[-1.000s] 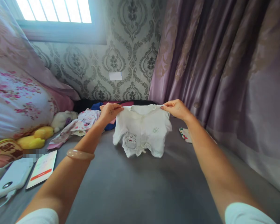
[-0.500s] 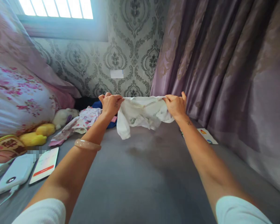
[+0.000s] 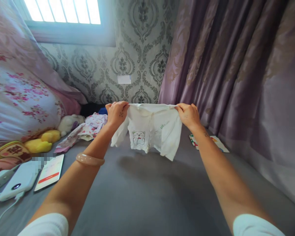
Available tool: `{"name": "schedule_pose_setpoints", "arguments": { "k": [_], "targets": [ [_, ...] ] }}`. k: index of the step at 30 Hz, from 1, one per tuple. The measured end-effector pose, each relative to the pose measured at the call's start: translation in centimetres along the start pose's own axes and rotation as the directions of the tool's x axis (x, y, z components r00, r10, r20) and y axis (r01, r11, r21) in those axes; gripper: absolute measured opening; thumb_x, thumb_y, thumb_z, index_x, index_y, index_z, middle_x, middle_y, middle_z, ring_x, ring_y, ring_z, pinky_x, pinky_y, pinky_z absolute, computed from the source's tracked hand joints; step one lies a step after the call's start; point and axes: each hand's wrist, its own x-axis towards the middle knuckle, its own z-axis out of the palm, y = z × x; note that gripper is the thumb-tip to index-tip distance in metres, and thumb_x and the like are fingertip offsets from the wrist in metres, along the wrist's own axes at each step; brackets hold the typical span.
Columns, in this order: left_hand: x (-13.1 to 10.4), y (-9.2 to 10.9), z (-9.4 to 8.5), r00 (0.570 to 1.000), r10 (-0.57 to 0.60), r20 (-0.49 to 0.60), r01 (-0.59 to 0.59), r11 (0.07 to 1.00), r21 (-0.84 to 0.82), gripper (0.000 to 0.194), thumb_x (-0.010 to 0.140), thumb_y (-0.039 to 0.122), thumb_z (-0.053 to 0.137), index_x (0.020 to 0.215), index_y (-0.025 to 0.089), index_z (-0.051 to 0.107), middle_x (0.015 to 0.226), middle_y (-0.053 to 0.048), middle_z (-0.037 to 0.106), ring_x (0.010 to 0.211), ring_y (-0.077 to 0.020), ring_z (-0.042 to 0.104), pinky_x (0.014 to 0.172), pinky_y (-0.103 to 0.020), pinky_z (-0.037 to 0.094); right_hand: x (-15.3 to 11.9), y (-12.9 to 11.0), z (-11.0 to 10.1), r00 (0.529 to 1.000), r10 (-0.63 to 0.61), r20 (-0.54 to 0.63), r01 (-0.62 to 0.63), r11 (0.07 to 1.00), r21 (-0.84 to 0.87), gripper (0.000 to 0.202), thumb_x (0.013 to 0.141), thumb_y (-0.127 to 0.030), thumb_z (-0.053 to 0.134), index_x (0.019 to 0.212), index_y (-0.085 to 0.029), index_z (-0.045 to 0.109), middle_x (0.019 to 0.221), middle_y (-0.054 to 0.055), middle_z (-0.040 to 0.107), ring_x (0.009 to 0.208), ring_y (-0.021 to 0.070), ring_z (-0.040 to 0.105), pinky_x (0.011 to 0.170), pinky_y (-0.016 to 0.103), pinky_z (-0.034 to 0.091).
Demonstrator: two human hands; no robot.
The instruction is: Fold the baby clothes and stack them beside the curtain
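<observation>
A small white shirt [image 3: 153,126] with a bear print hangs by its shoulders above the grey bed sheet [image 3: 137,196]. My left hand [image 3: 116,114] pinches its upper left corner, and my right hand [image 3: 188,114] pinches the upper right one. The top edge is stretched straight between them, and both sleeves dangle. Left of my left hand, a patterned pink-and-white garment [image 3: 93,126] lies on the bed. The shirt's lower hem is clear of the sheet, above its shadow.
Yellow plush toys [image 3: 40,142], a white plush [image 3: 70,124], a phone [image 3: 49,173], a power bank [image 3: 21,179] and a power strip [image 3: 1,180] lie at the left. Booklets [image 3: 218,143] lie beyond my right forearm, beside the purple curtain [image 3: 211,65].
The shirt has swung down and opened out, so its bear print and both sleeves now show. My hands have moved slightly apart, both still gripping it.
</observation>
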Motion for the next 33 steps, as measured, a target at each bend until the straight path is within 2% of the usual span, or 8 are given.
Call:
{"name": "schedule_pose_setpoints", "arguments": {
  "k": [6,10,15,21,25,29,31,33],
  "targets": [
    [-1.0,2.7,-1.2,0.997,-0.018,-0.078,0.008,0.993,-0.118,0.028,0.090,0.027,0.040,0.098,0.019,0.065,0.096,-0.009,0.064,0.087,-0.0215,0.057,0.078,-0.031,0.040,-0.5,0.1,-1.1,0.997,0.058,0.051,-0.061,0.996,0.069,0.030,0.091,-0.024,0.040,0.103,-0.019,0.068,0.097,0.011,0.071,0.091,0.0259,0.064,0.074,0.033,0.042],
    [-2.0,4.3,-1.7,0.985,-0.059,-0.161,0.041,0.993,-0.115,0.026,0.091,0.028,0.039,0.100,0.021,0.063,0.097,-0.008,0.057,0.085,-0.0199,0.055,0.077,-0.031,0.042,-1.5,-0.8,-1.4,0.990,0.131,-0.054,-0.128,0.990,0.051,0.032,0.091,-0.022,0.035,0.103,-0.016,0.064,0.099,0.014,0.069,0.090,0.0271,0.061,0.072,0.034,0.042],
    [-3.6,5.3,-2.4,0.970,-0.021,-0.243,0.013,0.999,-0.034,0.027,0.095,0.033,0.036,0.108,0.024,0.058,0.109,-0.009,0.052,0.103,-0.0219,0.050,0.079,-0.030,0.041,-3.7,-2.7,-2.4,0.967,0.145,-0.207,-0.144,0.989,0.022,0.035,0.095,-0.022,0.026,0.106,-0.017,0.058,0.102,0.014,0.065,0.090,0.0259,0.059,0.070,0.033,0.040],
    [-6.0,4.7,-4.4,0.983,-0.001,-0.185,0.001,1.000,0.000,0.038,0.098,0.038,0.031,0.122,0.024,0.057,0.101,-0.008,0.056,0.089,-0.0199,0.057,0.073,-0.029,0.041,-6.2,-3.2,-4.4,0.961,0.046,-0.274,-0.063,0.996,-0.057,0.039,0.099,-0.032,0.021,0.112,-0.017,0.056,0.103,0.012,0.064,0.091,0.0244,0.059,0.070,0.031,0.039],
    [-7.0,4.1,-7.7,0.972,0.114,-0.204,-0.122,0.992,-0.027,0.037,0.096,0.043,0.038,0.120,0.027,0.062,0.095,-0.006,0.059,0.085,-0.0180,0.057,0.075,-0.028,0.042,-7.7,-3.2,-6.6,0.965,-0.009,-0.263,-0.014,0.996,-0.084,0.042,0.100,-0.039,0.024,0.108,-0.018,0.059,0.104,0.012,0.065,0.093,0.0243,0.060,0.069,0.031,0.038],
    [-6.3,3.7,-11.1,0.954,0.222,-0.203,-0.232,0.972,-0.030,0.034,0.094,0.043,0.044,0.116,0.027,0.066,0.090,-0.003,0.061,0.082,-0.0156,0.057,0.075,-0.026,0.041,-7.9,-3.7,-8.5,0.967,-0.053,-0.251,0.028,0.995,-0.100,0.041,0.099,-0.041,0.028,0.103,-0.019,0.062,0.100,0.011,0.068,0.090,0.0242,0.062,0.068,0.030,0.037],
    [-5.3,3.2,-11.4,0.954,0.258,-0.155,-0.264,0.964,-0.019,0.033,0.094,0.043,0.045,0.113,0.026,0.067,0.089,-0.002,0.063,0.078,-0.0139,0.057,0.074,-0.025,0.041,-7.5,-3.8,-8.5,0.975,-0.066,-0.212,0.043,0.993,-0.111,0.039,0.098,-0.042,0.032,0.100,-0.019,0.064,0.095,0.011,0.069,0.087,0.0238,0.062,0.067,0.030,0.036],
    [-4.3,2.1,-10.4,0.955,0.291,-0.061,-0.292,0.956,-0.012,0.034,0.094,0.043,0.044,0.109,0.024,0.068,0.089,-0.002,0.065,0.076,-0.0133,0.058,0.072,-0.024,0.041,-6.9,-3.8,-7.4,0.989,-0.058,-0.138,0.040,0.990,-0.133,0.037,0.097,-0.041,0.035,0.098,-0.019,0.065,0.091,0.009,0.070,0.085,0.0234,0.063,0.065,0.029,0.036]
  ]
}}
